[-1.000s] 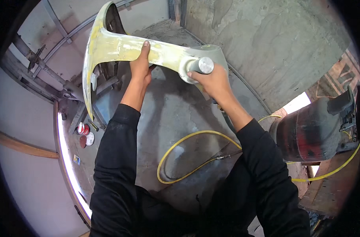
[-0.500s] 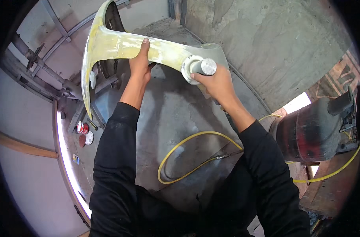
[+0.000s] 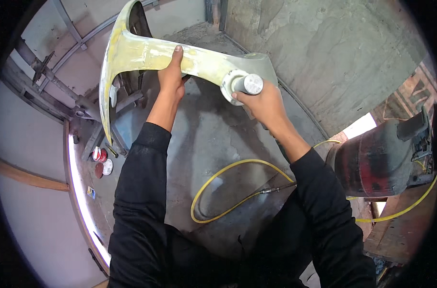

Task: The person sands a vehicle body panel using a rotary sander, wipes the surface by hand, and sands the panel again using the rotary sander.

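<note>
In the head view, the tool (image 3: 251, 85) had moved slightly to the right over the last second, away from the left thumb and toward the grey end of the curved panel (image 3: 132, 53). The left hand (image 3: 171, 79) had kept its place on the panel's middle. It seemed, then, that the tool's white ring was being brought to another patch while the panel was held steady. The panel hung above the floor (image 3: 218, 139), its broad yellow-and-white end toward the floor's far left corner; whether anything propped it from below could not be told.

The right hand (image 3: 266, 103) had its fingers wrapped around the grey cylinder of the tool. The left hand clasped the panel's near edge, thumb flat on top, the other fingers mostly hidden beneath.

A yellow hose (image 3: 249, 160) lay looped on the floor below the hands and ran under the right sleeve (image 3: 324, 192), which hid its path; it was the likeliest thing to snag. A dark tank (image 3: 372, 158) with a red patch stood by the floor's right edge. Near the left edge sat a red can (image 3: 102, 155), just beside a white disc (image 3: 107, 166) and a brown disc (image 3: 99, 170). A metal stand (image 3: 89, 108) filled the far left corner, partly behind the panel.
</note>
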A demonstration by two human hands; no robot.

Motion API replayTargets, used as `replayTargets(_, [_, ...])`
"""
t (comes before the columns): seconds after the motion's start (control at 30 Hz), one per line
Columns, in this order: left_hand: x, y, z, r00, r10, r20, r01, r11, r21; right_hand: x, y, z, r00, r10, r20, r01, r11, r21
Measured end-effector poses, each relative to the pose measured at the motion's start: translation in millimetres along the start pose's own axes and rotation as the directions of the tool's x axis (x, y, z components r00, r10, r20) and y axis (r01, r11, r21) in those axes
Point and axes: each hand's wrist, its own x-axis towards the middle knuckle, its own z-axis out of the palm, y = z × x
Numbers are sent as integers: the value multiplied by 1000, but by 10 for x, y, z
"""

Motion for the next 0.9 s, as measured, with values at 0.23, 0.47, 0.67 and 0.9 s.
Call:
replayTargets(0.23, [22, -58, -14, 1000, -15, 0, 15, 1000, -17, 119, -145, 110, 1000, -20, 4, 20, 1000, 18])
replayTargets(0.47, [56, -51, -32, 1000, -3, -5, 3, 1000, -12, 43, -22, 109, 997, -71, 9, 71, 997, 15])
replayTargets(0.67, [73, -45, -6, 999, -6, -33, 7, 1000, 17, 0, -31, 9, 1000, -2, -3, 2, 1000, -20])
replayTargets(0.9, [122, -106, -64, 1000, 18, 6, -18, 1000, 3, 99, -135, 218, 993, -111, -47, 112, 994, 21])
